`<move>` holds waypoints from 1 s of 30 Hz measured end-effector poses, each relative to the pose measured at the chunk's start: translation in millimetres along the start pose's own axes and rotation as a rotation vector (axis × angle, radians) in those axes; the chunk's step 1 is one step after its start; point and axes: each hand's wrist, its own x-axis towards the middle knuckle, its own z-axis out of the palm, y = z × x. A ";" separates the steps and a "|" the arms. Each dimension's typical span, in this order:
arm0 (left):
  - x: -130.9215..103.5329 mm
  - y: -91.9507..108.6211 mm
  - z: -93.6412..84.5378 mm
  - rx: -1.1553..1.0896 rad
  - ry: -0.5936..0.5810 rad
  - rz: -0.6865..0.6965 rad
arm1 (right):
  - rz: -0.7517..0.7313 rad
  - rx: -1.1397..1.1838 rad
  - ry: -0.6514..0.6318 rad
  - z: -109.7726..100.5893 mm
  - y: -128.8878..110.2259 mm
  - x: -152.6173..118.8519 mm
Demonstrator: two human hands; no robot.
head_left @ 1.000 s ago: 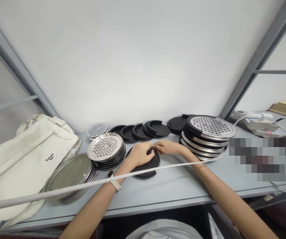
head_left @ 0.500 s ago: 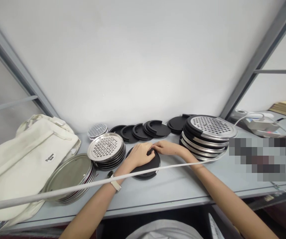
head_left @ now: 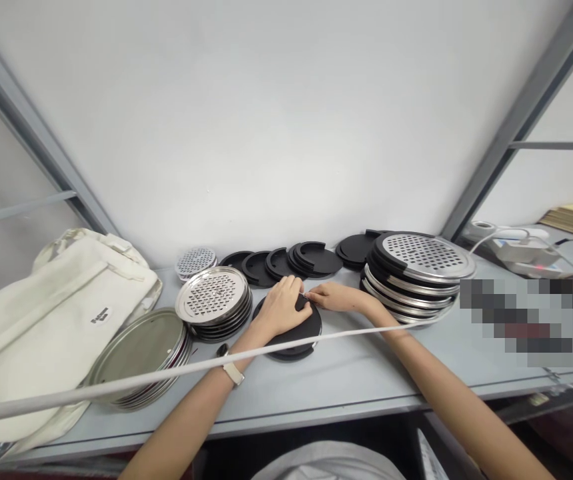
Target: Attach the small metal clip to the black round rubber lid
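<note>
In front of me on the grey table lies a round black disc (head_left: 296,337) with a thin shiny edge at its right. My left hand (head_left: 284,307) presses down over its top, thumb bent toward the far rim and fingers curled there. At that far rim the fingertips of my right hand (head_left: 331,295) are pinched together, meeting the left fingers. Something small and silvery shows between the hands, too tiny to name. Just left stands a stack of perforated metal discs (head_left: 212,297). To the right is a taller stack of perforated metal and black discs (head_left: 424,257).
Black discs with raised crescent rims (head_left: 281,263) lie along the wall. Olive-green round plates (head_left: 139,357) and a cream cloth bag (head_left: 46,327) are at left. A white cord (head_left: 166,375) crosses low before my forearms. White devices (head_left: 531,250) sit at right.
My left hand's fingers have lifted slightly and shifted toward the far rim. The right hand stays pinched in nearly the same place, and the disc has hardly moved.
</note>
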 end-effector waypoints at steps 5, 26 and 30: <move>-0.1 0.7 -0.3 -0.092 0.010 0.068 | 0.016 0.008 -0.012 -2.0 -4.3 -1.7; 3.5 -3.1 -2.3 -0.289 -0.074 -0.027 | 0.081 0.144 -0.126 -7.6 -6.1 -8.1; 3.8 -3.9 -2.3 -0.330 -0.077 -0.034 | 0.070 0.189 -0.134 -8.1 -5.3 -9.1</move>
